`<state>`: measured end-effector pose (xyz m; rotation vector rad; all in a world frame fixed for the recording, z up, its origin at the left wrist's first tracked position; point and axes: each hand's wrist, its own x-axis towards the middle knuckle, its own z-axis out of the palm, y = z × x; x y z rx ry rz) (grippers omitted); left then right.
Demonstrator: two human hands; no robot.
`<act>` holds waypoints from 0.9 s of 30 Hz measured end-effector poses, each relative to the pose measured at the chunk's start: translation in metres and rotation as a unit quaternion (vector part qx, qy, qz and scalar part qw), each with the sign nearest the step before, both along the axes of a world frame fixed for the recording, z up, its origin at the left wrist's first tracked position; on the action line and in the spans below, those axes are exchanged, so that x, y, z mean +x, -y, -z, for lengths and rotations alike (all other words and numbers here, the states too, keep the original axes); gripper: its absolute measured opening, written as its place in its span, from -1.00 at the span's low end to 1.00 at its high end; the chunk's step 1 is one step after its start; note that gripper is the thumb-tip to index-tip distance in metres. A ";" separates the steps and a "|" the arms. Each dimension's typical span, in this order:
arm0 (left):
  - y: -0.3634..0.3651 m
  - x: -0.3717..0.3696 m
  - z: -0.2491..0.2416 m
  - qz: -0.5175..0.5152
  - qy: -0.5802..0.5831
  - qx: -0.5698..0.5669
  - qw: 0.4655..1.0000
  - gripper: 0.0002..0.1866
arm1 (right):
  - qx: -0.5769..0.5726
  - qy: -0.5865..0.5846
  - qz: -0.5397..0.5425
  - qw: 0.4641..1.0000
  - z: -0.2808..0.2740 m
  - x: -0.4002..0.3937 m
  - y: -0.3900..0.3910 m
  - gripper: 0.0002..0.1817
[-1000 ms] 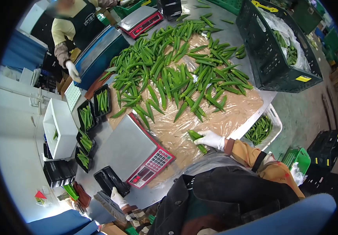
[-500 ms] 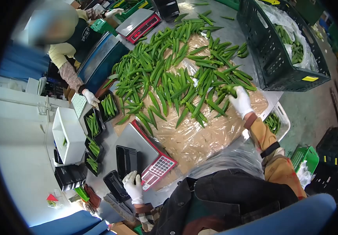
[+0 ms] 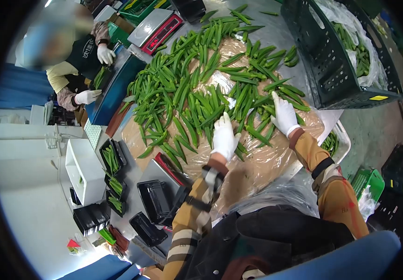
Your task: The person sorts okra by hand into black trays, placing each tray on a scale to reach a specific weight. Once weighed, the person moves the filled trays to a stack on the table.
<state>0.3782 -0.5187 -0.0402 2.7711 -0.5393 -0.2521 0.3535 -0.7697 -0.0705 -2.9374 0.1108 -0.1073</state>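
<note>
My left hand (image 3: 225, 137), in a white glove, is at the near edge of the okra pile (image 3: 183, 88), its fingertips touching pods and its thumb apart. Further right, my gloved right hand (image 3: 284, 114) rests by the pile's right side, thumb and fingers apart over some pods. Neither hand visibly holds a pod. The okra lies loosely on brown, plastic-covered board (image 3: 257, 163). Left of my left arm, a black tray (image 3: 155, 200) sits on the red-edged scale (image 3: 171, 170), partly hidden by my sleeve. Another black tray (image 3: 148, 229) is beside it.
Several okra-filled trays (image 3: 111, 158) stand left, near a white box (image 3: 85, 170) and stacked black trays (image 3: 91, 218). A dark green crate (image 3: 320, 70) is at the right. Across the table, a co-worker's gloved hands (image 3: 87, 97) are at a tray, near another scale (image 3: 155, 32).
My left hand has moved from the black trays up and right to the okra. My right hand has shifted slightly. The co-worker's hands have moved from the filled trays and crate to a tray of okra.
</note>
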 end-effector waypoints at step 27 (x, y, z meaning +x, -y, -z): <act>-0.061 -0.114 0.002 0.076 -0.026 -0.070 0.994 -0.57 | 0.490 -0.108 0.046 0.864 -0.030 -0.056 -0.071 -0.32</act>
